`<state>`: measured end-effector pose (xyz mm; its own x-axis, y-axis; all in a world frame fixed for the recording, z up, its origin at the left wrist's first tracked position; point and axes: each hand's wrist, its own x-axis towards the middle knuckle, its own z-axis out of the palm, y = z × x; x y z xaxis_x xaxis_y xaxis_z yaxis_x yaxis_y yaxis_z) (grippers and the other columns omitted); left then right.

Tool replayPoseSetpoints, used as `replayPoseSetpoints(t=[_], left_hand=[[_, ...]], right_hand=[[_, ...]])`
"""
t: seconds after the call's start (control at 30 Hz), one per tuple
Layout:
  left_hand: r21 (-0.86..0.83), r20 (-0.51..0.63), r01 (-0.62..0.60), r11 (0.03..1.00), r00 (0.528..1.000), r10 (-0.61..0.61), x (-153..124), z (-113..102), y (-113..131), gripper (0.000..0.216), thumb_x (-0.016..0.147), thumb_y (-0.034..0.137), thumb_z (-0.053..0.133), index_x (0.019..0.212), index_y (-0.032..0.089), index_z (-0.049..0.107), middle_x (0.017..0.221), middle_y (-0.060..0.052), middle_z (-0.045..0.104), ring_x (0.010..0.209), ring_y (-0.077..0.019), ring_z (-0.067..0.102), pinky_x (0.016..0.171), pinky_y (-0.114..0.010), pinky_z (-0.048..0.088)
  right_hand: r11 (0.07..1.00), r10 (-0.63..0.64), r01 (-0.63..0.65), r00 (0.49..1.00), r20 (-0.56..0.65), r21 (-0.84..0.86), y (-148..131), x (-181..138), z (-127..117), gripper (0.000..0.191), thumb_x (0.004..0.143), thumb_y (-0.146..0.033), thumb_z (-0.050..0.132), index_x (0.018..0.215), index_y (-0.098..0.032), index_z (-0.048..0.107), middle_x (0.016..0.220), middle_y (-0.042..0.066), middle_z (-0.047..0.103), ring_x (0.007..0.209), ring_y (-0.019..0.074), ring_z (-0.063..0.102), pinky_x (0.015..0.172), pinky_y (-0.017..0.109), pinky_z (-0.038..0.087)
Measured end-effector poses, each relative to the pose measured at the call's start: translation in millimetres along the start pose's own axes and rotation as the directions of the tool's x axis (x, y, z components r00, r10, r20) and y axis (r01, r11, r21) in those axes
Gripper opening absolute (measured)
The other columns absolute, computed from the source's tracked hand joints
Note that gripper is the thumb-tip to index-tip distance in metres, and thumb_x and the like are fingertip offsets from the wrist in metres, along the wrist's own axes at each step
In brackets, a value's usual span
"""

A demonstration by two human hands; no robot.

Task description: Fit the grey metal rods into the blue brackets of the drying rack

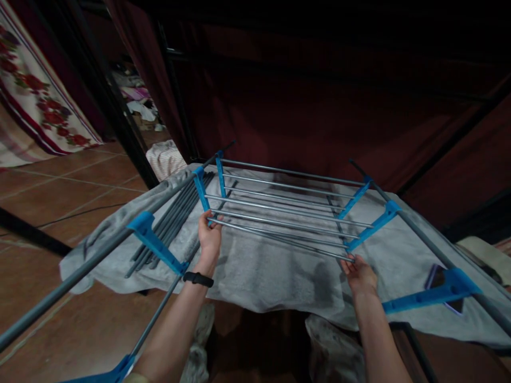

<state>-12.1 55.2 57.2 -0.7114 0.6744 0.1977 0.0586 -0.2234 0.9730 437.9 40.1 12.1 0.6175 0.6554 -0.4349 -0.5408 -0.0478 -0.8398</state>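
Facing a dark red curtain [279, 111] behind the rack [289, 211], and working above a grey cloth [271, 290] spread beneath it. Holding a thin metal rod [297, 244] along the rack's near edge: pinching one end in the left hand [209, 234], right beside the rack's left blue bracket [200, 189], and grasping the other end in the right hand [360, 274], just below the rack's right blue bracket [373, 229]. Being unable to tell about any seating of the left end, with fingers covering it. Having a bundle of grey tubes [171, 218] lying just left of the rack, and a phone [438, 277] well to its right.

Possibly risking a sudden slip of the rod, from pinching it by fingertips only. Perhaps also risking loosened crossbars [295, 173] farther back on the rack, from tugging its sides apart, or a scraped bracket, from pushing at a slant. Finding no readable brand, label or writing anywhere around the rack.
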Motion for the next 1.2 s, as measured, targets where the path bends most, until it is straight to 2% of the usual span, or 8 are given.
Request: replayPoseSetpoints(t=[0.07,0.13,0.27,0.37,0.43,0.6,0.83,1.2], left_hand=[[-0.207,-0.002,0.042,0.977,0.999,-0.043,-2,5,1,0.056,0.074,0.020,0.074,0.125,0.026,0.053,0.116,-0.006,0.060,0.102,-0.0174,0.065,0.092,-0.034,0.054],[-0.296,0.033,0.033,0.955,0.999,-0.025,-8,7,8,0.064,0.076,0.023,0.075,0.134,0.027,0.049,0.118,-0.007,0.060,0.101,-0.0166,0.067,0.088,-0.030,0.055],[-0.348,0.069,-0.011,0.937,0.997,0.037,-18,10,25,0.082,0.082,0.027,0.074,0.151,0.033,0.031,0.121,-0.008,0.063,0.094,-0.0163,0.071,0.083,-0.028,0.055],[-0.376,0.067,-0.030,0.926,0.996,0.059,-21,13,34,0.095,0.084,0.028,0.074,0.157,0.036,0.014,0.115,-0.007,0.068,0.091,-0.0160,0.073,0.082,-0.028,0.055],[-0.397,0.080,-0.023,0.917,0.995,0.060,-21,16,37,0.096,0.085,0.029,0.073,0.159,0.034,0.011,0.109,-0.006,0.071,0.090,-0.0164,0.073,0.081,-0.028,0.056],[-0.416,0.122,-0.042,0.908,0.987,0.101,-24,22,46,0.095,0.084,0.031,0.075,0.159,0.029,0.018,0.097,-0.004,0.073,0.094,-0.0177,0.073,0.081,-0.028,0.056],[-0.408,0.203,-0.038,0.912,0.970,0.131,-35,30,60,0.076,0.082,0.036,0.078,0.148,0.026,0.041,0.095,-0.005,0.074,0.091,-0.0190,0.073,0.077,-0.028,0.055],[-0.388,0.252,-0.021,0.922,0.959,0.127,-43,38,57,0.077,0.082,0.035,0.076,0.149,0.026,0.038,0.095,-0.004,0.073,0.093,-0.0192,0.072,0.079,-0.029,0.056]], right_hand=[[1.000,-0.003,0.003,1.000,-0.006,-0.013,2,5,-2,0.022,0.073,-0.004,0.054,0.082,-0.023,0.053,0.077,-0.003,0.064,0.063,0.0129,0.064,0.063,0.030,0.061],[1.000,0.017,-0.017,1.000,-0.013,-0.013,3,9,-3,0.022,0.073,-0.003,0.053,0.082,-0.023,0.054,0.078,-0.003,0.064,0.062,0.0123,0.063,0.063,0.029,0.061],[0.999,0.052,-0.052,0.999,-0.012,-0.017,5,10,-1,0.023,0.076,-0.002,0.048,0.085,-0.022,0.053,0.078,-0.003,0.062,0.062,0.0105,0.061,0.064,0.027,0.059],[0.998,0.052,-0.052,0.999,0.002,-0.038,6,7,0,0.022,0.076,-0.003,0.048,0.085,-0.023,0.052,0.078,-0.004,0.060,0.063,0.0105,0.061,0.068,0.028,0.059],[0.997,0.054,-0.053,0.998,0.014,-0.050,6,5,1,0.021,0.077,-0.004,0.048,0.085,-0.023,0.051,0.079,-0.004,0.060,0.063,0.0106,0.061,0.069,0.029,0.059],[0.995,0.089,-0.090,0.996,-0.007,-0.034,6,1,2,0.020,0.076,-0.005,0.049,0.083,-0.023,0.049,0.079,-0.004,0.060,0.063,0.0103,0.061,0.066,0.027,0.058],[0.987,0.147,-0.145,0.989,0.027,-0.075,12,-8,10,0.017,0.078,-0.006,0.051,0.080,-0.022,0.050,0.074,-0.005,0.059,0.063,0.0092,0.061,0.064,0.024,0.059],[0.982,0.119,-0.106,0.990,0.075,-0.157,23,-17,18,0.015,0.078,-0.007,0.054,0.083,-0.021,0.055,0.075,-0.005,0.060,0.063,0.0082,0.062,0.063,0.022,0.060]])
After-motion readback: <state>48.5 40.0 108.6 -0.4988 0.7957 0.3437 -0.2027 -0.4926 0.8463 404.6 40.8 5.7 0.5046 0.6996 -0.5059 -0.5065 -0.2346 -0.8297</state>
